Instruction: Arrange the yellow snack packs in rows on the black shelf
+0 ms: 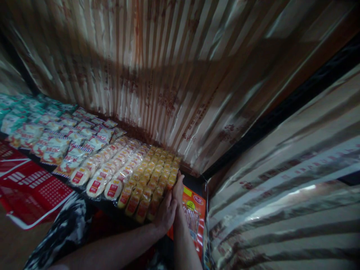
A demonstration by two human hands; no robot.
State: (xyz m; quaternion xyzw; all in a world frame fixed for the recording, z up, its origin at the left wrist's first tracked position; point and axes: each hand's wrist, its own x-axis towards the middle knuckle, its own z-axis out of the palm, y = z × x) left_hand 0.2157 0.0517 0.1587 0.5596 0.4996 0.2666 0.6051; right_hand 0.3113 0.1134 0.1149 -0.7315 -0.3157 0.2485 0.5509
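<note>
Rows of small yellow wrapped cakes (152,176) stand packed tightly on the shelf in front of me. My left hand (166,210) presses against the near right corner of these rows, its fingers extended and partly hidden by the wrist of the other arm. Just beyond it, my right hand (177,189) lies flat along the right side of the cakes, fingers stretched toward the back. Neither hand is wrapped around a pack. Left of the yellow cakes run three rows of round white cakes (97,185) in clear wrappers with red labels.
Farther left lie white snack bags (52,146) and green bags (14,118). An orange-red package (194,215) sits at the right, by a dark shelf post (270,116). Red printed material (36,187) hangs at the front left. Pleated printed sheeting (157,67) covers the back.
</note>
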